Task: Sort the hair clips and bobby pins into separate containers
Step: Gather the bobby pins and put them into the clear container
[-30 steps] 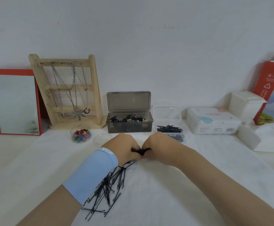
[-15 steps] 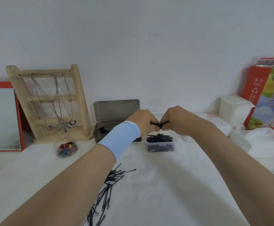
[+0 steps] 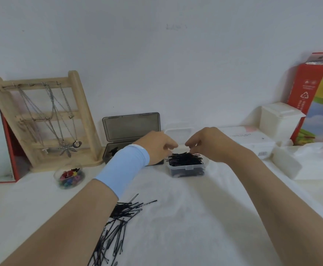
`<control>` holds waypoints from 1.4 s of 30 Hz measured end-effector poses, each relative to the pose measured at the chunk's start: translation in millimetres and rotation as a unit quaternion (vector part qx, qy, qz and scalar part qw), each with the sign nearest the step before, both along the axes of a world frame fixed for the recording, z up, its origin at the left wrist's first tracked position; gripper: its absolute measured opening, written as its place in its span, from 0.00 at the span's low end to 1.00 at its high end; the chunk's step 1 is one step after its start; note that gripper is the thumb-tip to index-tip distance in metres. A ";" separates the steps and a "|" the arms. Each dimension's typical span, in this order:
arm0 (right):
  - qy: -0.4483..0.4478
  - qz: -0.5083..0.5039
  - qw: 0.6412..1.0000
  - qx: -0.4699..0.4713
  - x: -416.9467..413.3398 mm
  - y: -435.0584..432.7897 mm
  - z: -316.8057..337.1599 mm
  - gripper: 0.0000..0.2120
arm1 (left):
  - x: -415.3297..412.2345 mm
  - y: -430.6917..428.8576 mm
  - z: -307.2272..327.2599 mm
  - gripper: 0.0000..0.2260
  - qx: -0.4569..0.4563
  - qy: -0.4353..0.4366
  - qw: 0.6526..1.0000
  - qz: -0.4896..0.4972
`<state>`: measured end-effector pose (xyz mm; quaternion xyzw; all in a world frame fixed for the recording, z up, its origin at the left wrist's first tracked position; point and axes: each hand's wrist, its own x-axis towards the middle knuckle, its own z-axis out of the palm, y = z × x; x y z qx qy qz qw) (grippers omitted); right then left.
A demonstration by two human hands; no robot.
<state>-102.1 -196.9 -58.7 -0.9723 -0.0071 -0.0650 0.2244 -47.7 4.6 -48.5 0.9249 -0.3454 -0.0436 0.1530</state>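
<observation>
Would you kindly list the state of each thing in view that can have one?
Clear box: lid open, heaped with bobby pins.
Grey case: lid up, dark clips inside.
Loose bobby pins: scattered on the cloth, unsorted.
Round dish: uncovered, holding coloured clips.
White lidded box: closed.
Left hand: over the clear box, nothing visibly held.
Right hand: fingers curled, touching the heap.

Open cloth point(image 3: 204, 217) lies centre-right (loose bobby pins point(image 3: 116, 223) clutter the left), boxes point(image 3: 279, 123) crowd the back.
</observation>
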 end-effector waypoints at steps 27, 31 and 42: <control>-0.009 0.049 0.999 -0.022 1.9 9.3 -11.7 0.12 | 7.0 -15.9 -12.9 0.08 0.088 -0.144 0.985 0.038; 0.001 0.062 0.997 -0.036 -0.1 9.3 -11.8 0.11 | 12.5 -20.4 -5.2 0.08 0.103 -0.143 0.983 0.049; -0.072 0.029 0.990 0.121 0.0 14.0 -8.9 0.08 | 7.3 -12.0 -8.1 0.01 -0.067 -0.015 0.997 0.042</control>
